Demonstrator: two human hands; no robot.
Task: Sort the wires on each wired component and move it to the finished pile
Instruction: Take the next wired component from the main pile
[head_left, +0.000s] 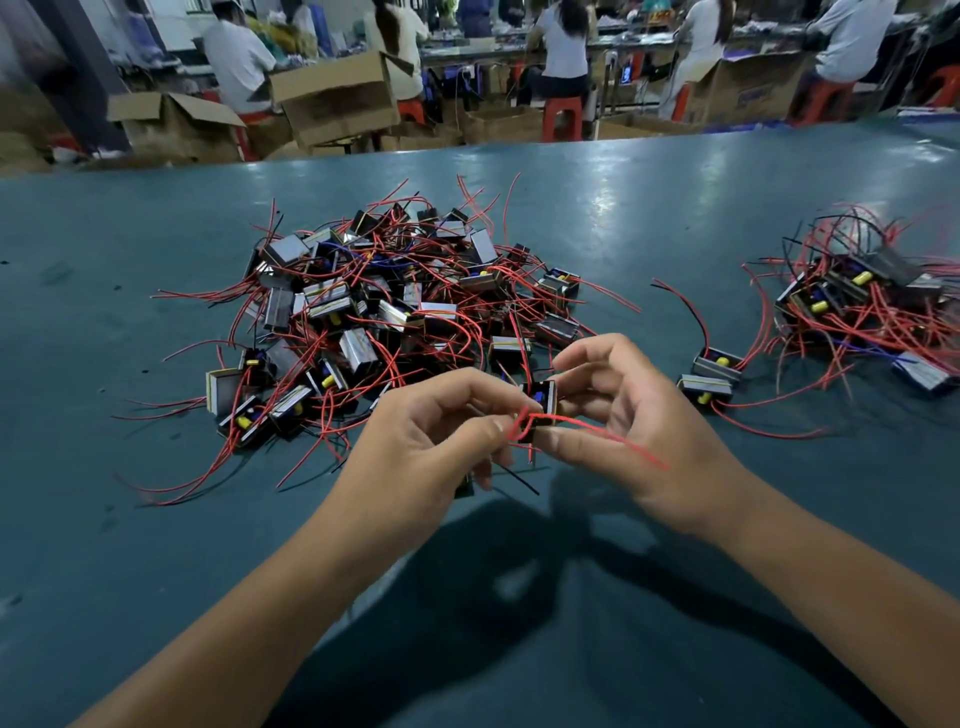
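Note:
A small black wired component (541, 399) with a blue part on top is held above the table between both hands. My right hand (618, 410) grips its body with thumb and fingers. My left hand (441, 431) pinches its red wires (524, 422) close to the body. One red wire (618, 439) runs right over my right hand, and a black wire (519, 480) hangs below. A large heap of wired components (389, 306) lies just beyond my hands. A smaller pile (862, 296) sits at the right.
The work surface is a blue-green table (156, 519). Two single components (717, 364) lie between my right hand and the right pile. Beyond the far table edge are cardboard boxes (332, 98), red stools and seated people at benches.

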